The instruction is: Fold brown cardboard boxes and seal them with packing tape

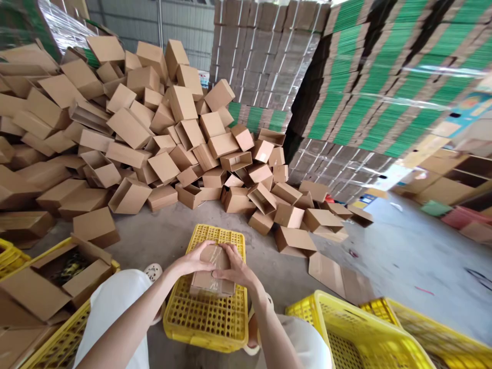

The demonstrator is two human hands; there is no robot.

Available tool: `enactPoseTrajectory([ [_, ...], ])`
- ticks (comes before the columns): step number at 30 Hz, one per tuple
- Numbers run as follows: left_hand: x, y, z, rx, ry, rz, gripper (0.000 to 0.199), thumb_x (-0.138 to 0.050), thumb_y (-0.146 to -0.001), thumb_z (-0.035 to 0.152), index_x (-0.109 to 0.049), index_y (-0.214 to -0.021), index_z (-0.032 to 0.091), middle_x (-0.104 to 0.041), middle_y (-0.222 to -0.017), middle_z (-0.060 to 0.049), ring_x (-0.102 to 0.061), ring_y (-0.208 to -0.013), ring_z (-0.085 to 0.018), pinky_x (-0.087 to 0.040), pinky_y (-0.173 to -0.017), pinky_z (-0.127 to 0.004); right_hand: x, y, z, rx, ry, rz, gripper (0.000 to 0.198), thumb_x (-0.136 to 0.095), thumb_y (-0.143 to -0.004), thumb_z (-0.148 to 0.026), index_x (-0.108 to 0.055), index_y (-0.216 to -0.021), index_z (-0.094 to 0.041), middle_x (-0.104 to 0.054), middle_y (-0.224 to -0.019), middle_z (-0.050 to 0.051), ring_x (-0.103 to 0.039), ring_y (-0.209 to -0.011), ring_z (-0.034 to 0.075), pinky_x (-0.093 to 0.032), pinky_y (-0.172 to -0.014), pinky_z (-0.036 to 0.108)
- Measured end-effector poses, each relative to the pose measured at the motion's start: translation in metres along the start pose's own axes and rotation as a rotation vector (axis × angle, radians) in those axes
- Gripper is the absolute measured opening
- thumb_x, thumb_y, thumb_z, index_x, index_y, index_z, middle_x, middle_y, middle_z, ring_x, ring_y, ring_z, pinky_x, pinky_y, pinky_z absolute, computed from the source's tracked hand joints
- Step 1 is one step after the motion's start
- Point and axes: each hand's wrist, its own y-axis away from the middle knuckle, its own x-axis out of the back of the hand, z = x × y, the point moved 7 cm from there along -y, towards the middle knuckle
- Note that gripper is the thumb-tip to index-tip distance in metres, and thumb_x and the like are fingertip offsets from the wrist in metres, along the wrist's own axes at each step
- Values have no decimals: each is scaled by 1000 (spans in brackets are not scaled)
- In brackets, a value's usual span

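Note:
A small cardboard box (207, 283) with clear tape along its top rests on an upturned yellow plastic crate (205, 318) between my knees. My left hand (197, 259) grips the box from its left side, thumb across the top. From the right, my right hand (235, 267) holds the same box, its thumb pointing inward near the left thumb. The fingertips curl over the far edge of the box and are partly hidden.
A large heap of cardboard boxes (130, 128) spreads ahead. At left, an open carton (34, 289) with dark and yellow items sits on a yellow crate. Yellow crates (361, 328) stand at right. Stacked flattened cartons (353, 97) rise behind. A flattened carton (338, 277) lies on the floor.

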Motion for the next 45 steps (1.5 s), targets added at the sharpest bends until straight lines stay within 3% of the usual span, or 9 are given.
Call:
enactPoseTrajectory([
  [4, -5, -9, -4, -64, -31, 222, 46, -73, -87, 48, -66, -128, 29, -70, -136, -6, -65, -127, -28, -49, -111, -40, 5, -4, -1, -12, -7, 156, 58, -77, -87, -58, -70, -135, -27, -67, -119, 7, -65, -115, 27, -51, -105, 40],
  [8, -10, -14, -7, -92, -78, 384, 31, -63, -94, 51, -68, -112, 27, -73, -122, -6, -67, -120, -25, -49, -108, -38, 7, -7, 3, -62, -24, 287, 41, -67, -94, -56, -80, -117, -26, -74, -107, 6, -69, -101, 24, -53, -94, 35],
  [17, -8, -12, -5, -76, -130, 441, 31, -47, -102, 48, -66, -93, 26, -73, -99, -4, -69, -100, -23, -52, -96, -36, 4, -16, 9, -111, -24, 364, 38, -58, -96, -55, -81, -86, -25, -77, -88, 4, -72, -87, 25, -55, -84, 36],
  [22, -6, -9, 2, -76, -113, 405, 25, -57, -98, 49, -69, -101, 27, -77, -108, -3, -71, -107, -23, -53, -99, -35, 0, -10, 9, -57, -38, 331, 34, -63, -95, -53, -78, -107, -25, -74, -111, 6, -70, -108, 24, -54, -101, 37],
  [27, -6, -10, 7, -47, -98, 387, 27, -61, -97, 50, -71, -106, 26, -79, -111, -3, -73, -108, -24, -55, -99, -35, -14, 10, 21, -42, -14, 248, 78, -74, -90, -58, -49, -158, -27, -26, -173, 12, -25, -162, 31, -28, -130, 46],
  [30, -5, -10, 8, -32, -104, 400, 32, -61, -98, 52, -70, -114, 27, -77, -122, -5, -72, -116, -26, -54, -103, -38, -27, 29, 30, -64, -26, 239, 101, -75, -90, -57, -21, -170, -29, 1, -180, 10, -3, -166, 31, -18, -133, 50],
  [33, -4, -9, 8, -33, -123, 428, 39, -61, -99, 50, -66, -129, 26, -72, -136, -9, -66, -129, -28, -49, -113, -43, -35, 48, 31, -54, -64, 197, 108, -74, -91, -59, -10, -172, -31, 17, -179, 7, 6, -166, 30, -17, -133, 48],
  [40, -14, 6, 19, -183, -372, 407, 41, -48, -106, 45, -62, -140, 28, -61, -147, -10, -60, -139, -28, -47, -119, -42, -24, 44, 24, -98, -84, 133, 114, -82, -81, -63, -20, -171, -30, -13, -179, 10, -2, -166, 31, -19, -133, 53],
  [45, -28, 29, 14, -189, -457, 417, 58, -44, -108, 45, -39, -163, 26, -27, -176, -10, -20, -164, -36, -31, -131, -54, -22, 18, 19, -84, -81, 411, 67, -58, -100, -56, -47, -158, -24, -49, -163, 12, -39, -156, 28, -30, -130, 51],
])
